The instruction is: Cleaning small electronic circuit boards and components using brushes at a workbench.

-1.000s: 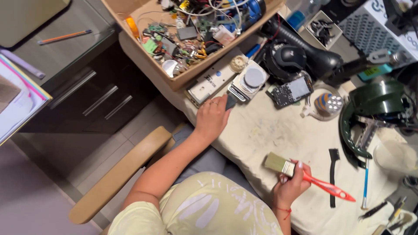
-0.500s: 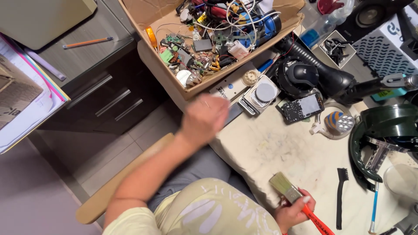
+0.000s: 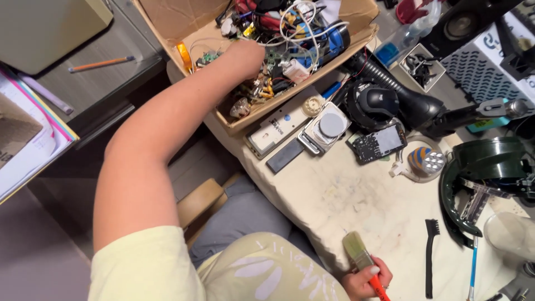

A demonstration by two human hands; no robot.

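The left hand [image 3: 248,53] reaches deep into the cardboard box [image 3: 167,22] of tangled wires and small parts; whether it is open or closed cannot be told, since its fingers are buried in the clutter. The right hand [image 3: 365,278] is closed around the orange handle of a paintbrush [image 3: 359,257], held low over the cloth-covered table [image 3: 345,200].

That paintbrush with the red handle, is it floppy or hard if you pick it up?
Probably both. The paintbrush has a handle that looks stiff in the right hand, while its bristles likely bend easily. It seems light, held near the end by just the fingers.
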